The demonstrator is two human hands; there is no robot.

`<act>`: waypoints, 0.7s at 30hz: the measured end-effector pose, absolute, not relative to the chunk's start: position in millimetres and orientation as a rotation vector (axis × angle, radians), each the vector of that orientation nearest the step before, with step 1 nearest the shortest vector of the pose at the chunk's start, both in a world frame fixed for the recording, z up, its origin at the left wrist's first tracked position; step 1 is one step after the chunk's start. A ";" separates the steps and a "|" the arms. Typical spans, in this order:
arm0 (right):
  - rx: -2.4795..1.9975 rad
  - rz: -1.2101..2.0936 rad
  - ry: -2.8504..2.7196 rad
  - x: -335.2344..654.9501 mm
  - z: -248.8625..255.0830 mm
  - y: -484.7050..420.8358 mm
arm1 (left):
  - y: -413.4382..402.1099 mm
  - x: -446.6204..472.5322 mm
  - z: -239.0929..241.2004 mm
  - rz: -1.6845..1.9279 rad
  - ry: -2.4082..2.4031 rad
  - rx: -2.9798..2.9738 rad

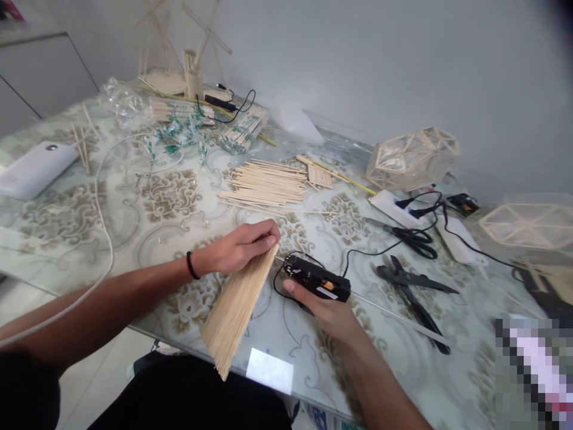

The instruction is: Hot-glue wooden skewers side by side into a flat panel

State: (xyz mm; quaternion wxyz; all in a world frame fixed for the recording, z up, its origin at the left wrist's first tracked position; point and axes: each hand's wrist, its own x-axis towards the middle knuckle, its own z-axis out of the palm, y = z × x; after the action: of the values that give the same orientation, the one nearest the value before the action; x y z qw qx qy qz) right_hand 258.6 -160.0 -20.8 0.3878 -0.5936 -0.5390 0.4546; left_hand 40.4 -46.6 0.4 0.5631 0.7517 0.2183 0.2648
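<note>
My left hand (242,245) is closed on the top edge of a flat panel of joined wooden sticks (237,307), which stands tilted on the table's front edge. A black band circles that wrist. My right hand (324,307) grips a small black corded tool (317,280), held just right of the panel's top end, its tip pointing toward the panel. A black cable runs from the tool across the table toward a white power strip (394,206).
A pile of loose wooden sticks (266,182) lies behind the hands. Black pliers (414,283) and scissors (414,239) rest to the right. Stick-frame polyhedra (414,155) stand at the back right, a stick model (188,71) at the back. A white device (36,167) lies far left.
</note>
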 end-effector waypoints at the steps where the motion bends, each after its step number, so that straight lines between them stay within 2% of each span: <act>1: -1.506 1.163 -1.368 258.1 -20.3 -160.0 | -46.6 40.4 0.3 0.623 0.511 1.765; 21: -1.538 1.039 -1.380 257.1 -16.8 -157.2 | -49.2 40.7 1.8 0.607 0.495 1.746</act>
State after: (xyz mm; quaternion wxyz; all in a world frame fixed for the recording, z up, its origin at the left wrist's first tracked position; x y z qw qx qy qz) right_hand 257.1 -157.2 -16.8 0.4025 -0.6087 -0.5463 0.4112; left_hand 40.7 -49.2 1.8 0.5759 0.7459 0.2115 0.2593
